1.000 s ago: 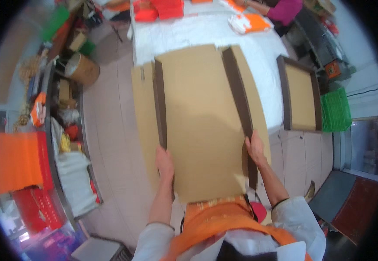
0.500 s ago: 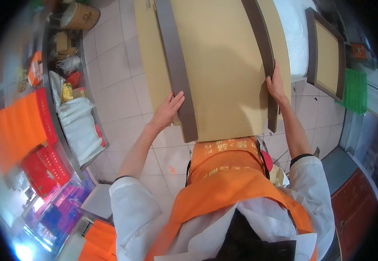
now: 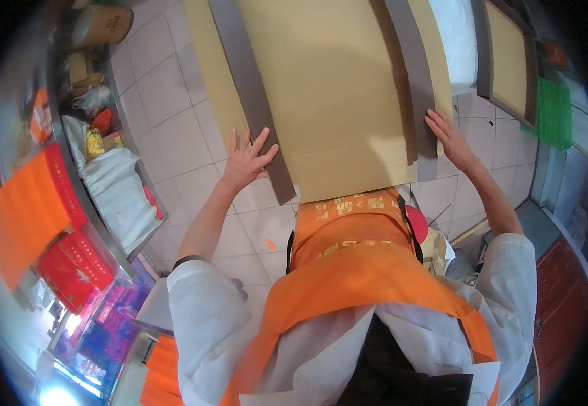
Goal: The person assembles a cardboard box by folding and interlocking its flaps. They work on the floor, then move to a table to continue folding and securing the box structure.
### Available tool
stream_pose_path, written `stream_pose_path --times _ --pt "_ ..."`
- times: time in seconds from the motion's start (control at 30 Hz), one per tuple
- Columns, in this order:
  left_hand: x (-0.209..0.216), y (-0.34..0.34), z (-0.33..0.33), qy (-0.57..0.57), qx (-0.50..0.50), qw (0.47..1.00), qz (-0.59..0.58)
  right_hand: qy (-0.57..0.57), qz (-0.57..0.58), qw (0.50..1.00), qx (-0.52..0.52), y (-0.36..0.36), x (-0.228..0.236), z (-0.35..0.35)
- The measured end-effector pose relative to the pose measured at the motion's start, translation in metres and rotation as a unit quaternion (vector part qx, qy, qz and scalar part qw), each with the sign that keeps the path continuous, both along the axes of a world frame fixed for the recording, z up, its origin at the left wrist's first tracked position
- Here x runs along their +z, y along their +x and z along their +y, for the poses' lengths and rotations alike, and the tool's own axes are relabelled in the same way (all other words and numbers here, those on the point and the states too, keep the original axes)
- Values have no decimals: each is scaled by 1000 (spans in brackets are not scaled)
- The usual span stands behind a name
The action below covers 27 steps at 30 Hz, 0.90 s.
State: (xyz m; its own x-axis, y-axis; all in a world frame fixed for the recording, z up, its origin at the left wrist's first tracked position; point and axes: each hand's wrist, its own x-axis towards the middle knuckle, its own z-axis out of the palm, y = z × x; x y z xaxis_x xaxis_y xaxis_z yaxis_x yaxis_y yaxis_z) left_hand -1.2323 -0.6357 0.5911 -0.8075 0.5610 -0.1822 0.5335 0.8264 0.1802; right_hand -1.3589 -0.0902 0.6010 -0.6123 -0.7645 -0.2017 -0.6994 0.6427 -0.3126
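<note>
Both hands lie open and flat on a large brown cardboard sheet (image 3: 334, 88) that spreads out ahead of the person. The left hand (image 3: 245, 162) presses, fingers spread, on a dark grey strip (image 3: 250, 95) running along the sheet's left side; the right hand (image 3: 448, 139) rests its fingertips on a matching right strip (image 3: 412, 74). Both strips already lie lengthwise on the sheet, so placement looks done and only pressing or aligning seems left. Beyond the right hand sits a second framed board (image 3: 507, 57); left of the left hand, a shelf (image 3: 84, 196) holds red boxes.

Flat tan cardboard sheet (image 3: 334, 95) with grey strips (image 3: 250, 95)
</note>
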Motion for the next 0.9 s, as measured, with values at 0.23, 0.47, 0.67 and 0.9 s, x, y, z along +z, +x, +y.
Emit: stream_pose_path --times 0.23,0.47,0.67,0.9 --pt "-9 29 8 -9 109 994 -3 73 94 993 -7 39 -19 6" --pt "-5 28 1 72 20 997 -13 -52 -40 990 -128 15 -14 16" --pt "-8 -14 88 130 52 990 -32 -59 97 992 -57 7 -12 -64" --pt "-3 -57 121 32 8 999 -23 -9 96 983 159 -22 -7 -87"
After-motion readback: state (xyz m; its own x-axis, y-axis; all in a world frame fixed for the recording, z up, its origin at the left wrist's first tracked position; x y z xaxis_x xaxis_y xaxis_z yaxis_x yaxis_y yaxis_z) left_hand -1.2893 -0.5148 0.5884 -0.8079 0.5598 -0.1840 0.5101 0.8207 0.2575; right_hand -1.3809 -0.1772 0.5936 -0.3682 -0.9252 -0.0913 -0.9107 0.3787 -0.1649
